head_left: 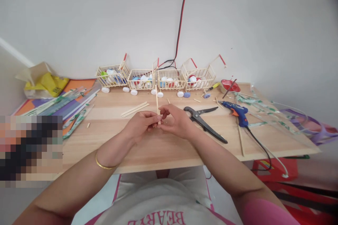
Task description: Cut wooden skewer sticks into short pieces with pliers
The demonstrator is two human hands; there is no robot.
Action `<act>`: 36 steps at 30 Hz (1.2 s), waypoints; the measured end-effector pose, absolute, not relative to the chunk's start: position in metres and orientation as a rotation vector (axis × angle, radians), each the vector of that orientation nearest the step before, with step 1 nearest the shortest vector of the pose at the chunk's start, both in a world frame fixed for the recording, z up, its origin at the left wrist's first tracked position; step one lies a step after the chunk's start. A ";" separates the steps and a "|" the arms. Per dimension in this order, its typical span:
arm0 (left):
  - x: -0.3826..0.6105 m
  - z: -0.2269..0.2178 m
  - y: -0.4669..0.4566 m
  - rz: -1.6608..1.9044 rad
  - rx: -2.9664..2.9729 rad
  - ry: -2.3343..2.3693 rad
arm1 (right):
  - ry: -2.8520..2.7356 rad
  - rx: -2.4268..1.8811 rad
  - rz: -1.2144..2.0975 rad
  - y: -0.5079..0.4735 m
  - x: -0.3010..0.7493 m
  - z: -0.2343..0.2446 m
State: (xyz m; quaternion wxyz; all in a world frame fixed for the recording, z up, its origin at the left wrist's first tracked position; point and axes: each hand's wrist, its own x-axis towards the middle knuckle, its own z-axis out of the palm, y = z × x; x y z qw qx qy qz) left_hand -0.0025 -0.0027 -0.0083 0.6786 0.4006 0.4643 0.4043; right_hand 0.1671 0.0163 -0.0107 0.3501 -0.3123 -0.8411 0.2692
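A thin stick [157,100] juts between both hands [141,123] [177,122], apparently pinched by the left.

- thin gold-coloured bangle [103,167], smooth and curved, around the left wrist
- pale grey top [161,197] with large pink lettering [166,217] on the front, upside down in this view
- pink sleeve [264,212] on the right arm
- whitish lower garment [185,175] with narrow pink stripes [117,188] along its sides

Stick [157,100], middle: pale cream. Tabletop [169,151]: light tan, streaked grain. Carts [171,88], far side: straw-coloured, handles [194,63] red; wheels [180,94] white, but periwinkle on rightmost. Glue gun [241,112], right: blue, trigger [233,113] orange. Pliers [208,128]: black. Bag [50,83], far left: yellow. Bangle [104,166], near left: gold.
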 end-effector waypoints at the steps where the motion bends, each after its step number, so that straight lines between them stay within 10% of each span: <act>1: -0.002 -0.008 -0.003 0.903 0.887 1.038 | -2.185 -0.808 0.682 0.016 0.167 -0.011; 36: -0.008 -0.004 -0.008 0.957 2.280 1.053 | -1.465 -0.880 1.578 0.028 0.177 -0.014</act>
